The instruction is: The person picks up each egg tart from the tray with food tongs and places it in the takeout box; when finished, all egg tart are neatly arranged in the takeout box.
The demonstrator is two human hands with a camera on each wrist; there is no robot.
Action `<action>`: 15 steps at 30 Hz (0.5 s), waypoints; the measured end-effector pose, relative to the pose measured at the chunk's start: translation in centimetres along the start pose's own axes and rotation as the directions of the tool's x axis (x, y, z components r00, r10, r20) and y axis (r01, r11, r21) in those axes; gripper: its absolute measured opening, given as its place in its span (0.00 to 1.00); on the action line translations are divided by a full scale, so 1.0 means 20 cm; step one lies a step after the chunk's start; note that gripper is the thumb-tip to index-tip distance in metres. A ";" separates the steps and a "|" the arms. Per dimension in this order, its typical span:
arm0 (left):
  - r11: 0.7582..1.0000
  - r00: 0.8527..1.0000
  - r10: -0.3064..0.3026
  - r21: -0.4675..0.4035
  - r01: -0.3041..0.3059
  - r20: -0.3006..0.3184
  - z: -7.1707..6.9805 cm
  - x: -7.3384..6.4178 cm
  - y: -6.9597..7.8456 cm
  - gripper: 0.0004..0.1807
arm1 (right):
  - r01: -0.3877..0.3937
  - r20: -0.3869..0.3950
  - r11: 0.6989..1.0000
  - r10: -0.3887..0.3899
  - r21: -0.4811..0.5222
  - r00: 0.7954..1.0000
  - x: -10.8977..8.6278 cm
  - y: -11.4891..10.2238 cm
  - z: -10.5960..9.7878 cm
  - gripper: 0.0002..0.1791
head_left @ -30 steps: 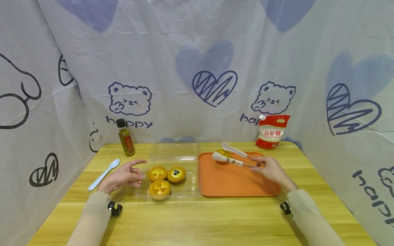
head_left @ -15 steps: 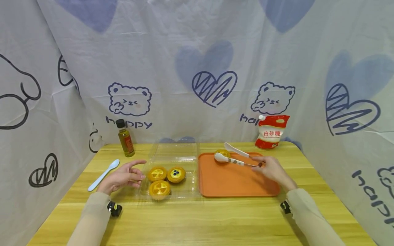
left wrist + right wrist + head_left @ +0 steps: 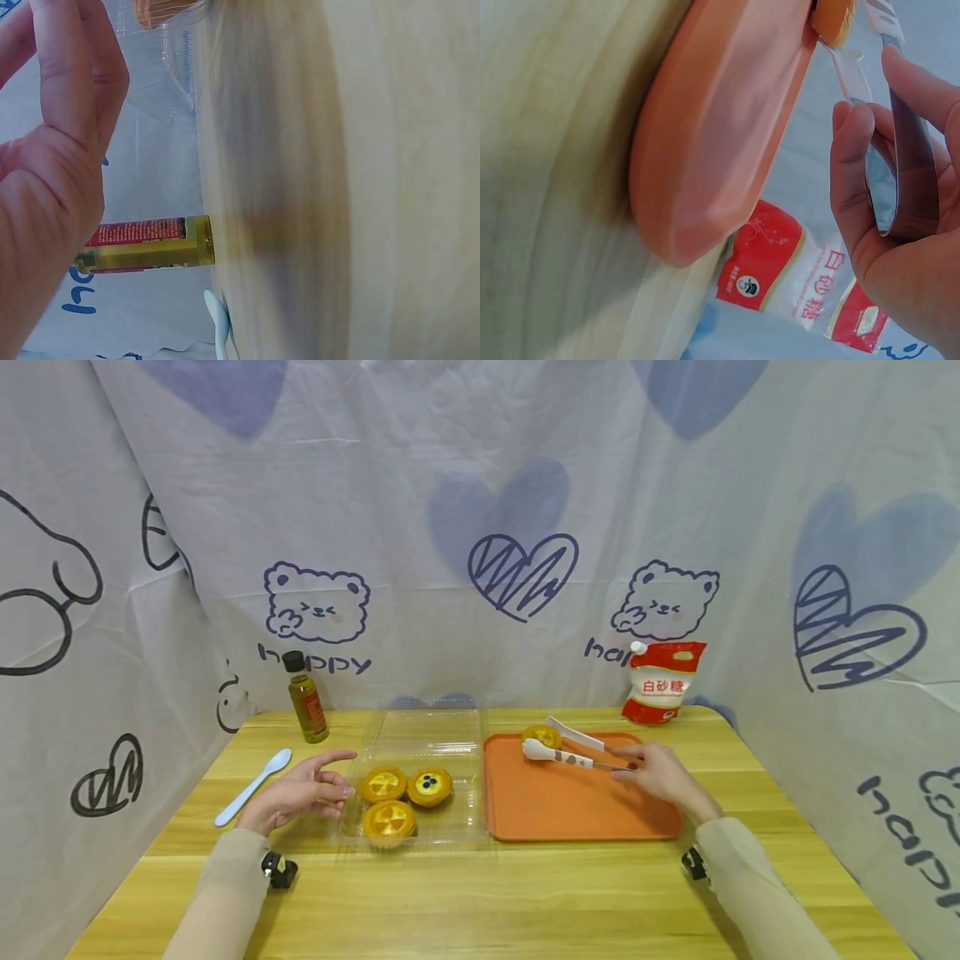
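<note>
My right hand [image 3: 660, 774] grips a pair of tongs [image 3: 573, 758], metal at the bend with white tips. The tips lie on either side of an egg tart [image 3: 542, 737] at the back left of the orange tray [image 3: 585, 810]. In the right wrist view the thumb and fingers press the metal arms [image 3: 915, 172]. My left hand [image 3: 303, 789] is held with relaxed fingers beside the left wall of a clear plastic box [image 3: 457, 818], whose lid is raised behind. Inside the box sit two pinwheel-topped tarts [image 3: 389, 819] and a tart with dark berries [image 3: 430, 786].
A bottle of yellow oil [image 3: 308, 706] stands at the back left, with a pale blue spoon [image 3: 253, 787] in front of it. Behind the tray stands a red and white sugar bag [image 3: 663, 682]. A printed curtain [image 3: 420, 635] closes off the table's back.
The tongs have shifted slightly right and their tips have come down around the tart, closer together than before. My left hand has stayed in place.
</note>
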State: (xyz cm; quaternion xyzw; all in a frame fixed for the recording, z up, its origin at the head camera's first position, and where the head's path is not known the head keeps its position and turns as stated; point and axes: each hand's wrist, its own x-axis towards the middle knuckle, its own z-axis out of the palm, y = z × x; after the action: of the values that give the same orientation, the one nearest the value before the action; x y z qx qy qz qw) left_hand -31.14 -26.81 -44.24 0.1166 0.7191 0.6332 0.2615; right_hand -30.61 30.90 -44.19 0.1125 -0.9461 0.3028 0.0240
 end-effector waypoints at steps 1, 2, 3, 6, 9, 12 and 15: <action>1.000 1.000 -0.001 -0.001 0.001 0.000 0.00 0.00 0.00 0.44 | -0.003 0.001 1.000 0.003 0.003 1.000 0.00 0.00 0.00 0.25; 1.000 1.000 -0.001 -0.002 0.001 -0.001 0.00 0.00 0.00 0.44 | -0.005 0.002 1.000 0.005 0.005 1.000 0.01 0.00 0.01 0.25; 1.000 1.000 -0.001 -0.001 0.001 -0.001 0.00 0.00 0.00 0.44 | -0.011 0.002 1.000 0.011 0.006 1.000 0.01 0.00 0.01 0.25; 1.000 1.000 -0.001 -0.001 0.001 -0.001 0.00 0.00 0.00 0.44 | -0.023 0.005 1.000 0.023 0.009 1.000 0.02 0.00 0.02 0.25; 1.000 1.000 0.001 0.002 -0.001 -0.001 0.00 0.00 0.00 0.44 | -0.025 -0.001 1.000 0.025 0.003 1.000 0.02 0.00 0.03 0.25; 1.000 1.000 0.004 0.004 -0.004 -0.001 0.00 0.00 -0.01 0.44 | -0.010 -0.016 1.000 0.010 -0.006 1.000 0.02 0.00 0.03 0.24; 1.000 1.000 0.005 0.004 -0.005 -0.002 0.00 0.01 -0.01 0.44 | 0.013 -0.034 1.000 -0.014 -0.018 0.999 0.01 0.00 0.02 0.24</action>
State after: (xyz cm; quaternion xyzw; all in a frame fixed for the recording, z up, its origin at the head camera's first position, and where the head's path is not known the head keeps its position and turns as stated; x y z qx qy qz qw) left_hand -31.24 -26.84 -44.44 0.1184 0.7202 0.6326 0.2592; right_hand -30.76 30.65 -44.62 0.1136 -0.9474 0.2961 0.0430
